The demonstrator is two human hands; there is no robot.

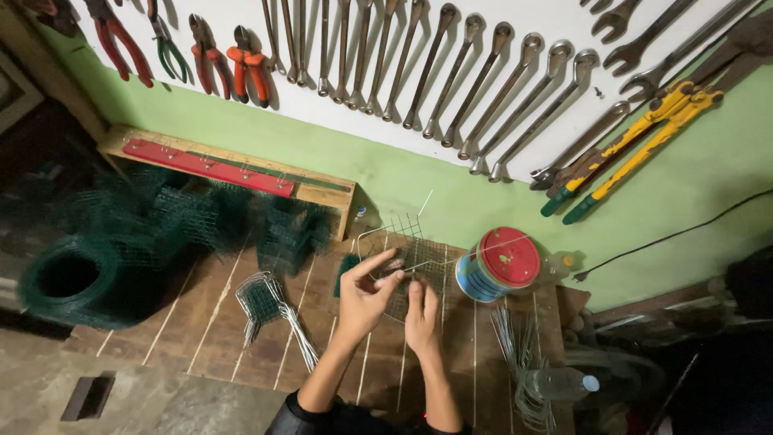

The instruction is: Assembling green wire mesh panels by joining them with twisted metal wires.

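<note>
- Left hand [364, 296] and right hand [420, 316] both pinch a square wire mesh panel [407, 258] over the plank workbench [225, 330].
- Wrenches [451, 76] hang on the green-and-white wall [403, 173].

head camera – looks steeply down, close over workbench [241, 338].

free: bare planks [201, 334] at 8 o'clock of hands | blocked: tin [498, 264] at 2 o'clock, mesh roll [68, 278] at 9 o'clock, wire bundle [519, 362] at 4 o'clock

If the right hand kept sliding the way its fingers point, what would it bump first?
Probably the square wire mesh piece that the right hand already touches; beyond it is the green wall, though depth is unclear.
</note>
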